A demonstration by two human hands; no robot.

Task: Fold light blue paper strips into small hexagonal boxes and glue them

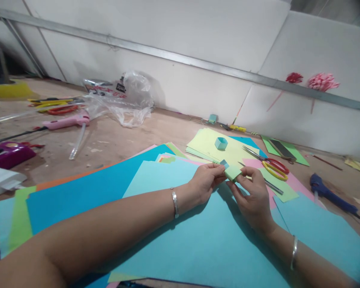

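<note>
Above a large light-blue paper sheet [198, 240], both hands hold a small folded green paper piece [233, 172]. My left hand [205, 182] pinches its left side, where a bluish paper bit [225, 163] sticks up. The thumb and fingers of my right hand [253, 196] grip its right edge. Just beyond the hands, a small blue-green paper ring [221, 143] with angular sides rests on a stack of pale yellow paper [202, 142]. Scissors with red and yellow handles [274, 167] lie open to the right of that stack.
Coloured sheets fan out leftward, including a darker blue sheet [87, 192]. A pink glue gun [69, 121] and a crumpled plastic bag [132, 100] lie at the back left. On the right are a dark blue glue gun [330, 194] and a phone [282, 149]. A wall closes off the back.
</note>
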